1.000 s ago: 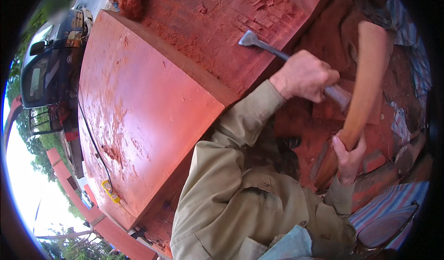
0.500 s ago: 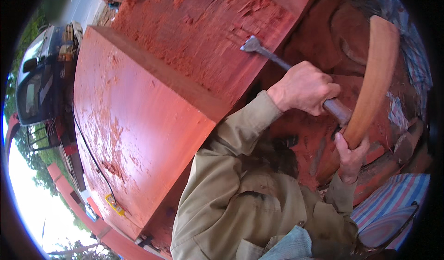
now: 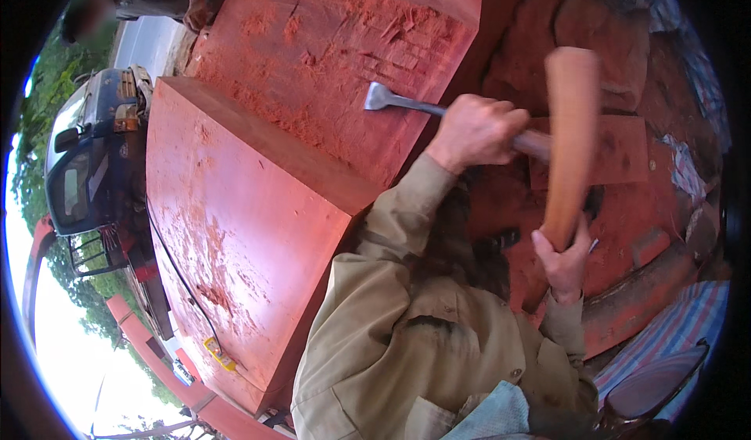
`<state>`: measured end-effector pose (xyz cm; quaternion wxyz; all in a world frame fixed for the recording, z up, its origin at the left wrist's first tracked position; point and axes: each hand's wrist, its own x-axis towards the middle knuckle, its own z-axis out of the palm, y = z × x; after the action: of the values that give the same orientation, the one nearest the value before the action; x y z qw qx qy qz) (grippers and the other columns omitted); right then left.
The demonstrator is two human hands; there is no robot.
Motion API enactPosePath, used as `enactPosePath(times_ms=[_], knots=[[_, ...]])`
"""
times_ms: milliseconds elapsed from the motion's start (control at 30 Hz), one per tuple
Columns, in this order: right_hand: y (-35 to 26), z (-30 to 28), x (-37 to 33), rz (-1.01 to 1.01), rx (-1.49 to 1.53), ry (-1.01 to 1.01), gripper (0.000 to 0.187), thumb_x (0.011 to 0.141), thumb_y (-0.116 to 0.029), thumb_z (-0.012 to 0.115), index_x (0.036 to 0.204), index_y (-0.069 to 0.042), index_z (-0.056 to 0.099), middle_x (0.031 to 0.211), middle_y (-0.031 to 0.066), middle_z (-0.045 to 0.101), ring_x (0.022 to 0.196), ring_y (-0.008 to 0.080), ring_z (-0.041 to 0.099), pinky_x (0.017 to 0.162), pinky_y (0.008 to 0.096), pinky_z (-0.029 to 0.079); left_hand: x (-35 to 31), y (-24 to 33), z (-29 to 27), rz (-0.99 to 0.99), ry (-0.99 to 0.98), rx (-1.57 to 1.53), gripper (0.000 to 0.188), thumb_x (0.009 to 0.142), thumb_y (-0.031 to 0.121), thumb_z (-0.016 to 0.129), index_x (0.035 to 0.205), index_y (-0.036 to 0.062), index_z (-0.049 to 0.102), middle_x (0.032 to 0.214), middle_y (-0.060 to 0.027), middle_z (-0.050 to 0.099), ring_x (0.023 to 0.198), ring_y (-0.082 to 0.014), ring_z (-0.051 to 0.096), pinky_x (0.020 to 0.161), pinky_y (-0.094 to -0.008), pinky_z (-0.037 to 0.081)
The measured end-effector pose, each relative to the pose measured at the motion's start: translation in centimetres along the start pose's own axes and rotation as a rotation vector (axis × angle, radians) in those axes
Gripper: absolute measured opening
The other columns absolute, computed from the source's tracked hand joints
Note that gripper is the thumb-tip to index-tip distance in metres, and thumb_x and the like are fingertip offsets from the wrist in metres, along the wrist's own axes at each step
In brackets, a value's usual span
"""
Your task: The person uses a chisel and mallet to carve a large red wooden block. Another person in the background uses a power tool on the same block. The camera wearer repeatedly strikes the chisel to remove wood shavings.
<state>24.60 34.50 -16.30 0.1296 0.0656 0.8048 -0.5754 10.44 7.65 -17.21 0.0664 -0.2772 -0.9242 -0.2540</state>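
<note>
My left hand (image 3: 479, 131) is closed round the shaft of a chisel with a broad steel blade (image 3: 381, 96). The blade's edge lies at the surface of a big reddish wood block (image 3: 258, 158), beside a patch of rough cut marks (image 3: 407, 49). The chisel's handle (image 3: 532, 144) points right, toward a thick curved wooden mallet (image 3: 575, 119). My right hand (image 3: 565, 262) grips the mallet by its lower end. Its upper part is in front of the handle's end, so I cannot tell if they touch.
Red wood chips (image 3: 293, 111) are scattered over the block's recess. A black cord with a yellow device (image 3: 219, 354) hangs down its left face. Another person's hand (image 3: 195, 19) is by the far edge. A blue truck (image 3: 86, 166) stands at left; striped cloth (image 3: 665, 338) lies at right.
The chisel blade has shifted left and slightly down, and the mallet has swung left across the handle's end. The view has turned, showing more of the other person.
</note>
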Motion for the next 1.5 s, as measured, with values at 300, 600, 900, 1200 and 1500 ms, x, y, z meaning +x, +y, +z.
enactPosePath(times_ms=[300,600,900,1200,1500], knots=[[-3.3,-6.4,-0.4,-0.041,0.295,0.275,0.038,0.094,-0.002,0.070,0.129,0.003,0.056,0.100,0.0132,0.065,0.083,0.0178,0.063,0.077,0.0353,0.054,4.6,3.7,3.0,0.206,0.143,-0.214,0.027,0.069,0.032,0.082,0.075,0.0134,0.063,0.068,-0.0084,0.068,0.067,-0.0327,0.072,0.055,-0.0465,0.055],[-3.5,-0.5,3.3,-0.030,-0.067,0.025,0.049,0.087,-0.010,0.081,0.128,0.004,0.059,0.106,0.0087,0.067,0.094,0.0174,0.065,0.087,0.0346,0.054,3.3,-1.9,-0.3,0.132,0.199,-0.025,0.027,0.066,0.031,0.081,0.077,0.0148,0.063,0.072,-0.0065,0.066,0.069,-0.0307,0.072,0.057,-0.0457,0.056],[-2.2,-4.4,1.1,0.032,0.310,0.253,0.034,0.093,-0.003,0.069,0.124,0.003,0.055,0.095,0.0105,0.064,0.079,0.0167,0.063,0.074,0.0342,0.055,8.1,3.2,2.8,0.296,0.103,-0.218,0.027,0.066,0.031,0.082,0.078,0.0132,0.064,0.071,-0.0077,0.069,0.071,-0.0327,0.073,0.059,-0.0476,0.057],[-4.8,-2.4,5.0,-0.004,0.327,0.330,0.028,0.096,-0.005,0.070,0.120,0.001,0.057,0.094,0.0100,0.064,0.080,0.0169,0.062,0.076,0.0352,0.053,11.1,0.6,2.9,0.257,0.144,-0.182,0.019,0.064,0.024,0.077,0.076,0.0139,0.067,0.067,-0.0091,0.068,0.069,-0.0334,0.073,0.058,-0.0467,0.057],[-3.2,-4.0,5.1,-0.010,0.415,0.316,0.024,0.093,-0.007,0.076,0.112,-0.001,0.061,0.089,0.0054,0.066,0.074,0.0145,0.064,0.069,0.0323,0.053,12.1,0.0,3.4,0.203,0.188,-0.138,0.020,0.067,0.026,0.077,0.078,0.0144,0.065,0.071,-0.0065,0.068,0.070,-0.0330,0.072,0.058,-0.0476,0.055]])
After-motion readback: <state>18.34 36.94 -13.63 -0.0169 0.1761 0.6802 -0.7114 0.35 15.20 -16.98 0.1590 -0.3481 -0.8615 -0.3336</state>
